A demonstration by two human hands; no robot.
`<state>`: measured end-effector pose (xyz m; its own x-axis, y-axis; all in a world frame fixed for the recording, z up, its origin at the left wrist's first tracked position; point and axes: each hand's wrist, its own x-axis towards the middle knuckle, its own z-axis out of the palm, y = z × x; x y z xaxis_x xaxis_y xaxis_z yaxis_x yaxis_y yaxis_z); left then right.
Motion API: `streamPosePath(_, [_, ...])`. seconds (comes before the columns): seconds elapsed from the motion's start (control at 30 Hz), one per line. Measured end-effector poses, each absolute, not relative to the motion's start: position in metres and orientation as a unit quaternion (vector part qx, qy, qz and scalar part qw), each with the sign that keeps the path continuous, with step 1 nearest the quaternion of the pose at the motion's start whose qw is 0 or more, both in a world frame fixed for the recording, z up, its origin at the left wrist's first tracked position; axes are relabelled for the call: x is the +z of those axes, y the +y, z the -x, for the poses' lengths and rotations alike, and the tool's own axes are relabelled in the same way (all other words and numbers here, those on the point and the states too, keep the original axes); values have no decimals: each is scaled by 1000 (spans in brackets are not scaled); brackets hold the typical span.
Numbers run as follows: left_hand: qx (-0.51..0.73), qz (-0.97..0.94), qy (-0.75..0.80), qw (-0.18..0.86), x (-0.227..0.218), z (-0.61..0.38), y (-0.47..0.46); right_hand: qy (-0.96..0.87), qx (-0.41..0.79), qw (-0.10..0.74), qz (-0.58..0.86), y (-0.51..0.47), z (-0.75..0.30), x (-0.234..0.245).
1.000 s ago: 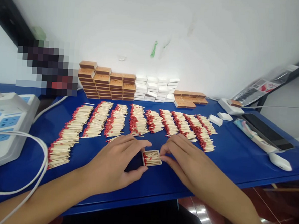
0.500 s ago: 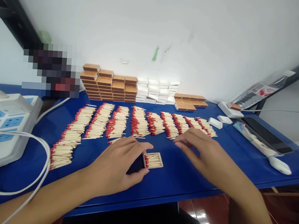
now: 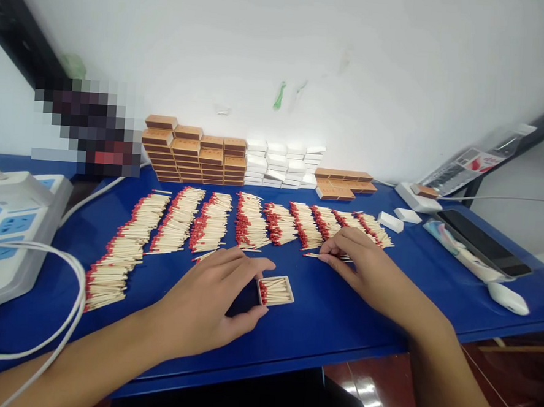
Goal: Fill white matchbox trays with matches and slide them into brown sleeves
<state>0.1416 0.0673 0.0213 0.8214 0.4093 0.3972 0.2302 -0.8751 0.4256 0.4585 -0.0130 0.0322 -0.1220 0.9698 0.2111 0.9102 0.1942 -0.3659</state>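
My left hand lies on the blue table with thumb and fingers curved around the left end of a small white matchbox tray. Matches lie side by side in it, red heads to the left. My right hand is closed in a pinch at the plain end of a single match, whose red head points left. This hand is just in front of the rows of loose matches and covers part of them. Behind both hands several slanting rows of red-headed matches spread across the table.
Stacked brown matchbox sleeves and white trays line the wall. More brown sleeves lie to their right. A white power strip with cables stands left. On the right are loose trays, a phone and a clear plastic bottle.
My right hand has lowered slightly and closed its fingertips on a match near the rows. My left hand keeps its place around the tray; the view has shifted slightly.
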Motion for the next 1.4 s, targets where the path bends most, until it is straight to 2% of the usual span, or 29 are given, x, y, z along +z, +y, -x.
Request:
streamPosePath(0.33, [244, -937, 173, 180, 20, -141, 67, -747, 30, 196, 635, -14, -462, 28])
streamPosePath(1.0, [250, -935, 171, 185, 20, -141, 66, -760, 54, 185, 620, -17, -450, 31])
streamPosePath(1.4, [253, -935, 171, 181, 22, -143, 67, -775, 58, 226, 587, -30, -402, 50])
